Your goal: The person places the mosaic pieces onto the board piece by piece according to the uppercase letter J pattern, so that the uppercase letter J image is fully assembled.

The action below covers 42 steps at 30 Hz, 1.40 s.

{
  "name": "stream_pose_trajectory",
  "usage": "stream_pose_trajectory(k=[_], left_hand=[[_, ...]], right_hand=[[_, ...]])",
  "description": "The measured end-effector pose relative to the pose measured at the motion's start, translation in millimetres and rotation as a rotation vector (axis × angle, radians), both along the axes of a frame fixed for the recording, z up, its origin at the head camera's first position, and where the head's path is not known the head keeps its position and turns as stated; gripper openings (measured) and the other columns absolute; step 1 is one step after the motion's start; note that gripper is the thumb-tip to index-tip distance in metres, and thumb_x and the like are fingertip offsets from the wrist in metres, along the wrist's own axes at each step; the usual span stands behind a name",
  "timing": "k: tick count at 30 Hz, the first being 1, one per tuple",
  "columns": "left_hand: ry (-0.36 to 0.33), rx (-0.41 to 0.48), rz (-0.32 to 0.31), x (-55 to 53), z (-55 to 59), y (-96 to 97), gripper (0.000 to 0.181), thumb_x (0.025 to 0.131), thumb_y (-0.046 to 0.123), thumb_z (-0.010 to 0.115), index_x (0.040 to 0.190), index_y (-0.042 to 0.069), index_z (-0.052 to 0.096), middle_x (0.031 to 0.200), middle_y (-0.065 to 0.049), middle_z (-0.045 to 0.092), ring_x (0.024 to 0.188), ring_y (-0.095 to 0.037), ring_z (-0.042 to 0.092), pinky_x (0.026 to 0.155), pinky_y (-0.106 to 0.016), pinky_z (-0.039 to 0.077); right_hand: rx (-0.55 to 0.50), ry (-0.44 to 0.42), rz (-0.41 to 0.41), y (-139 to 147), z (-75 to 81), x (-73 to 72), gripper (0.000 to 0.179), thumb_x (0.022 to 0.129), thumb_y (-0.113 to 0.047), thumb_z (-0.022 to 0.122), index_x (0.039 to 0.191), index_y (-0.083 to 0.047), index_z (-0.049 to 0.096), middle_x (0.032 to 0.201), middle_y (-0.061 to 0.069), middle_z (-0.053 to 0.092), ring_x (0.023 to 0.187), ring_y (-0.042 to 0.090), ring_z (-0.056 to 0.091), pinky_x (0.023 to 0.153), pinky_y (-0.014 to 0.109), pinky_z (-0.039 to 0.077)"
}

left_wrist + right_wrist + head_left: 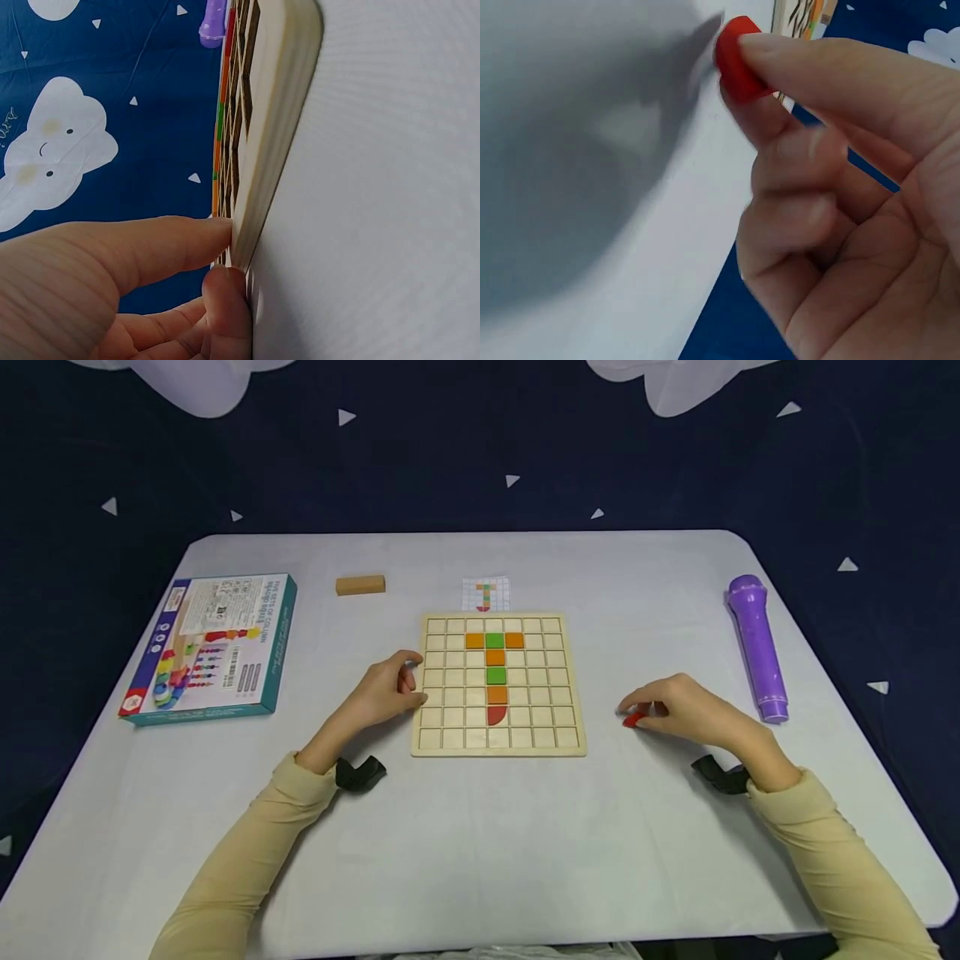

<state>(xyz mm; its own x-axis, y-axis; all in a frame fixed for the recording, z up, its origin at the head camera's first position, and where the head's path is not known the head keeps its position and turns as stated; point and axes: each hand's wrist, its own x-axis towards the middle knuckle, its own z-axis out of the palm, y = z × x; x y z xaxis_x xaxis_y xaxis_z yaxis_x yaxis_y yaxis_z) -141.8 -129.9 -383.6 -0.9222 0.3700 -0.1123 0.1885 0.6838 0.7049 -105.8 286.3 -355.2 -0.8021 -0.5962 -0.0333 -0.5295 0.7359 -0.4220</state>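
Note:
A wooden grid board [450,739] lies mid-table, with orange and green square tiles set in a T shape. Below the stem's lowest orange tile [497,695] sits a red rounded tile [496,716]. My left hand [382,689] holds the board's left rim, thumb and index fingertip against it; the left wrist view shows the thumb [172,244] at the rim's upper edge. To the right of the board, my right hand [686,714] pinches another red tile [739,60] with a curved edge between thumb and index finger, low over the table.
Behind the board lies a small pattern card [471,597] with a coloured figure. A wooden block [360,585] is at the back left, beside a boxed toy set [225,652]. A purple microphone-shaped tube [757,647] lies at the right.

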Motion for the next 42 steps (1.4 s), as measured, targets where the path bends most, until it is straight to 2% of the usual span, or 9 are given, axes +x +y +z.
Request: stream_pose_trajectory(k=[6, 19, 25, 30, 35, 42], left_hand=[[-0.009, 0.006, -0.005, 0.0, 0.2, 0.6, 0.057, 0.08, 0.007, 0.066, 0.13, -0.005, 0.043, 0.085, -0.01, 0.054, 0.069, -0.015, 0.049, 0.061, -0.024, 0.039], [-0.008, 0.015, -0.002, -0.3, -2.1, 0.2, 0.056, 0.08, 0.007, 0.067, 0.129, -0.005, 0.043, 0.085, -0.01, 0.054, 0.069, -0.014, 0.049, 0.06, -0.024, 0.039], [-0.005, 0.013, -0.001, -0.7, -2.3, -1.0, 0.056, 0.08, 0.007, 0.067, 0.129, -0.005, 0.043, 0.085, -0.01, 0.054, 0.069, -0.015, 0.049, 0.061, -0.024, 0.039], [-0.008, 0.01, 0.002, -1.0, -1.5, -1.1, 0.057, 0.08, 0.007, 0.067, 0.13, -0.005, 0.042, 0.085, -0.011, 0.054, 0.07, -0.015, 0.049, 0.061, -0.025, 0.039], [-0.014, 0.003, 0.011, 0.2, -0.2, -0.2, 0.057, 0.08, 0.008, 0.067, 0.13, -0.004, 0.043, 0.086, -0.01, 0.054, 0.071, -0.016, 0.049, 0.063, -0.026, 0.039], [-0.01, 0.002, 0.009, -0.1, -1.1, -0.3, 0.057, 0.08, 0.008, 0.068, 0.13, -0.005, 0.043, 0.086, -0.011, 0.054, 0.071, -0.016, 0.049, 0.062, -0.025, 0.039]], right_hand=[[-0.134, 0.075, 0.008, -14, -7.6, -1.0, 0.02, 0.073, 0.001, 0.074, 0.089, -0.011, 0.074, 0.086, 0.001, 0.073, 0.072, -0.003, 0.055, 0.061, 0.019, 0.047], [-0.304, -0.118, -0.004, -60, -12.0, -5.5, 0.013, 0.079, -0.002, 0.07, 0.088, -0.012, 0.069, 0.085, 0.0, 0.069, 0.071, -0.001, 0.058, 0.065, 0.017, 0.05], [-0.365, -0.22, -0.054, -82, -10.2, -9.2, 0.008, 0.082, -0.003, 0.067, 0.088, -0.009, 0.068, 0.081, 0.005, 0.068, 0.067, 0.004, 0.059, 0.065, 0.018, 0.05], [-0.373, -0.258, -0.116, -100, -6.9, -12.2, 0.005, 0.081, -0.007, 0.067, 0.085, -0.004, 0.068, 0.079, 0.008, 0.068, 0.064, 0.007, 0.06, 0.061, 0.019, 0.049], [-0.42, -0.296, -0.133, -117, -7.3, -13.6, 0.004, 0.08, -0.004, 0.067, 0.083, -0.002, 0.069, 0.08, 0.013, 0.07, 0.062, 0.008, 0.063, 0.059, 0.021, 0.052], [-0.423, -0.281, -0.142, -138, -13.0, -16.2, 0.004, 0.077, -0.009, 0.072, 0.077, -0.005, 0.071, 0.075, 0.01, 0.071, 0.058, 0.007, 0.059, 0.055, 0.02, 0.047]])
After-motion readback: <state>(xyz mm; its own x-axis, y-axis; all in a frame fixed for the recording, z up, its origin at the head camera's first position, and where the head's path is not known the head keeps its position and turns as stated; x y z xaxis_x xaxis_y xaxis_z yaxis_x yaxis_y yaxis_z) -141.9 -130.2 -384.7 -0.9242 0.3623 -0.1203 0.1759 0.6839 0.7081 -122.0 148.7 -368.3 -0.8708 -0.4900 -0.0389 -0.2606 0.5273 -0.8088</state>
